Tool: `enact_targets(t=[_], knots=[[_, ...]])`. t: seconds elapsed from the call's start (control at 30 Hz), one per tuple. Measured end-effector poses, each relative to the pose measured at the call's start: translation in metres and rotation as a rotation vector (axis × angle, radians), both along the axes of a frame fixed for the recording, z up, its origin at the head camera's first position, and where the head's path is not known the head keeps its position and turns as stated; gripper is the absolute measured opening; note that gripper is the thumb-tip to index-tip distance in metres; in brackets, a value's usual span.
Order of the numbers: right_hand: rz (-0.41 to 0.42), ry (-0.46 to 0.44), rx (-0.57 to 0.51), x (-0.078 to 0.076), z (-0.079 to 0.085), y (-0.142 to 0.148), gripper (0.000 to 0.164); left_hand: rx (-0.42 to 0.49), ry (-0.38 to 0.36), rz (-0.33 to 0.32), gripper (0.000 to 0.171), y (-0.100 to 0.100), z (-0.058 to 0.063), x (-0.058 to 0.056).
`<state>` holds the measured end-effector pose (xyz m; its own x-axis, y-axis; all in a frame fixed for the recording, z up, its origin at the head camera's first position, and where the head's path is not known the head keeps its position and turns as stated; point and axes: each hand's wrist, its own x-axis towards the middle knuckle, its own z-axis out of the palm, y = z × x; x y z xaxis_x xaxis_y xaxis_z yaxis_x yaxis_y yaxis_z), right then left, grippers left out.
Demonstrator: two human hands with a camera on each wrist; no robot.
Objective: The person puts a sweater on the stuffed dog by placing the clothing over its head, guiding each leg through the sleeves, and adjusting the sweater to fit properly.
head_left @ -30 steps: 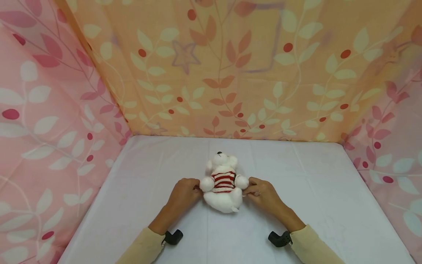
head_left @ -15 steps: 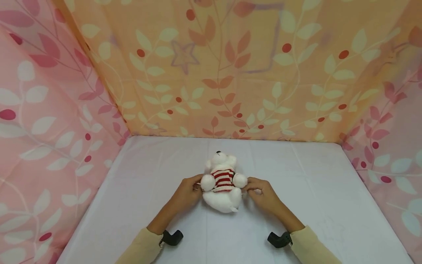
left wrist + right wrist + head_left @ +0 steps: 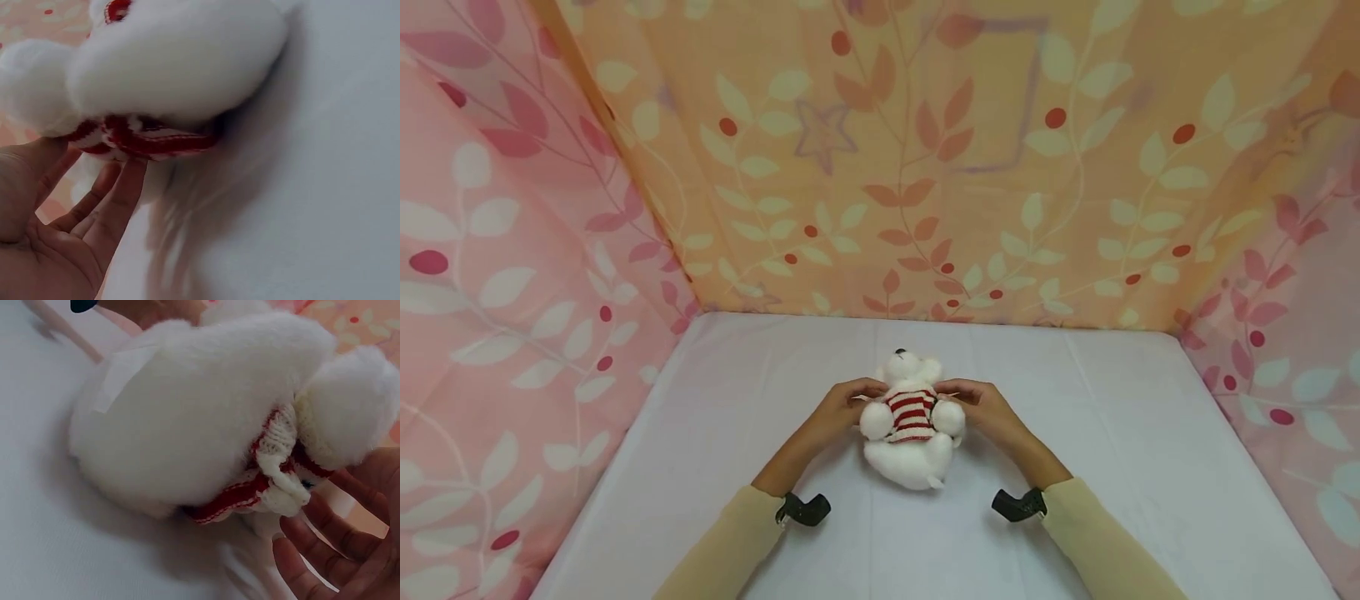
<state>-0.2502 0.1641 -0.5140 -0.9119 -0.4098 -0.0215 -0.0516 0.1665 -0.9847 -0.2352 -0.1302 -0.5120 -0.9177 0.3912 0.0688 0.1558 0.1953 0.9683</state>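
Note:
A white plush teddy bear [image 3: 906,462] in a red-and-white striped knitted sweater [image 3: 912,415] lies face up on the table, its head towards the far edge. My left hand [image 3: 831,421] is at the bear's left-hand side in the head view, by the shoulder. In the left wrist view, its nearly straight fingers [image 3: 115,206] touch the sweater. Across from it, my right hand [image 3: 996,421] is beside the other arm and neck. The right wrist view shows spread, relaxed fingers [image 3: 340,534] at the sweater's edge. Some fingertips are hidden behind the bear's arms.
A white cloth covers the table [image 3: 1120,433]. Patterned cloth walls stand around it, an orange one [image 3: 895,167] at the back and pink ones at both sides. A white tag [image 3: 125,378] hangs on the bear. Each wrist wears a small black camera [image 3: 1018,504].
Both hands have slid from the bear's paws up towards its shoulders and neck, with the forearms drawing inward. The bear stays in nearly the same place.

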Motion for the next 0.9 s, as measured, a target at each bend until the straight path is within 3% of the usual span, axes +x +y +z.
enact_targets(t=[0.13, 0.3, 0.53, 0.77, 0.9], knots=[[0.041, -0.052, -0.005, -0.003, -0.001, -0.004, 0.035, -0.010, 0.027, 0.025, 0.017, 0.005, 0.002, -0.003], [0.043, -0.054, -0.043, -0.007, -0.004, -0.008, 0.026, -0.057, 0.069, 0.121, 0.011, 0.012, 0.003, -0.002], [-0.113, -0.022, -0.058, -0.006, -0.005, -0.014, 0.019, -0.048, 0.141, 0.131, 0.008, 0.015, 0.002, -0.003], [-0.235, 0.048, -0.083, -0.005, -0.007, -0.019, 0.006, -0.024, 0.154, 0.251, 0.011, 0.019, -0.002, -0.005], [-0.294, 0.082, -0.065, -0.006, -0.011, -0.022, 0.011, -0.028, 0.178, 0.324, 0.010, 0.021, -0.004, -0.005]])
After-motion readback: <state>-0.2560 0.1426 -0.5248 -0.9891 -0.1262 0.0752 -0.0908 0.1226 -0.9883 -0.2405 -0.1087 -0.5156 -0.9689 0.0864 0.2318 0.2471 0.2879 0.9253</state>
